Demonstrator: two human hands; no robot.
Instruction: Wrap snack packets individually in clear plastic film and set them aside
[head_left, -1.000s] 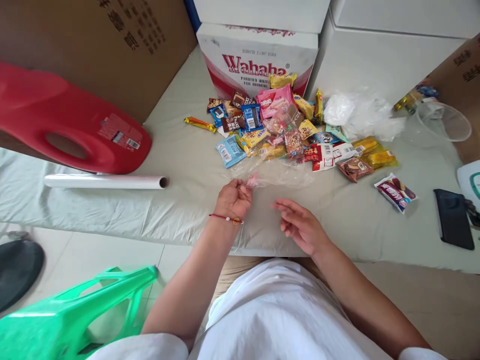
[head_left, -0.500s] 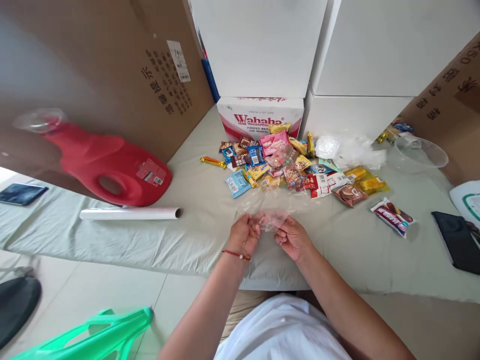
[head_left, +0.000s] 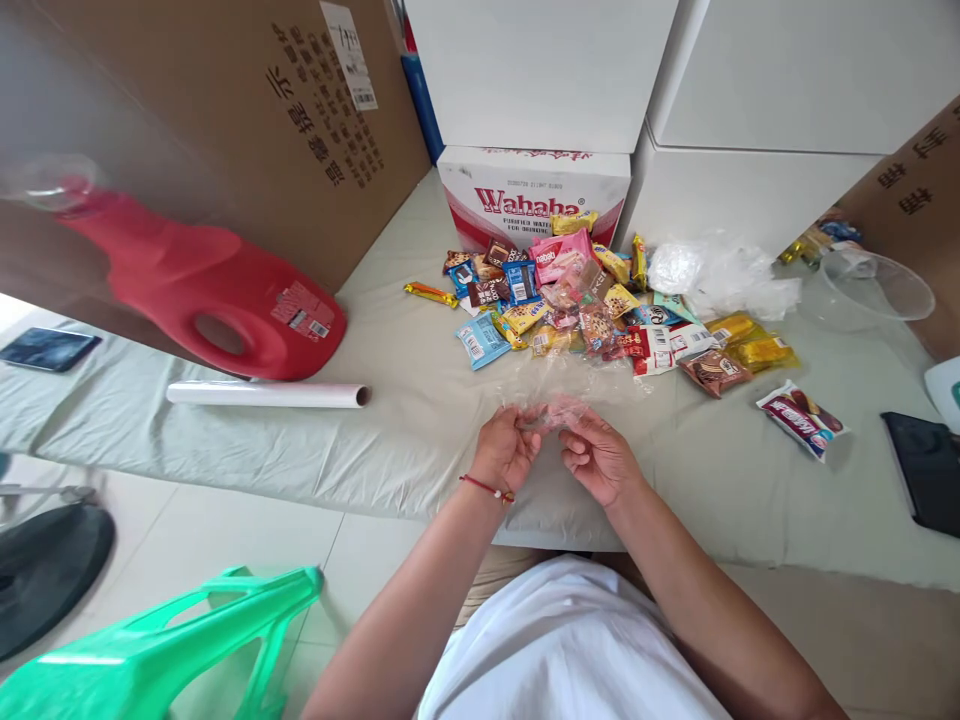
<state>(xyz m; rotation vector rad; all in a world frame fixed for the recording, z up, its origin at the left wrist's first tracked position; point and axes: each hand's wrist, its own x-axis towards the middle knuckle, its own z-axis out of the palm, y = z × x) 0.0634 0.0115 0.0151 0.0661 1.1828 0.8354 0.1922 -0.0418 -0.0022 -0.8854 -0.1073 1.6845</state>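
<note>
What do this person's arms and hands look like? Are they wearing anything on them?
No gloves on either one. The left hand has a thin red cord bracelet at the wrist; the right hand wears nothing visible. Both forearms are uncovered, with no sleeve in view, and the person wears a white top.

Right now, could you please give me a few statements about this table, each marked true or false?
The left hand and the right hand both pinch the clear plastic bag. True.
The red jug stands upright. False: it lies on its side.
The white roll lies apart from the hands, to their left. True.
The snack packets fill the clear bowl. False: they lie on the cloth before the Wahaha box; the bowl stands apart, to the right.
</note>
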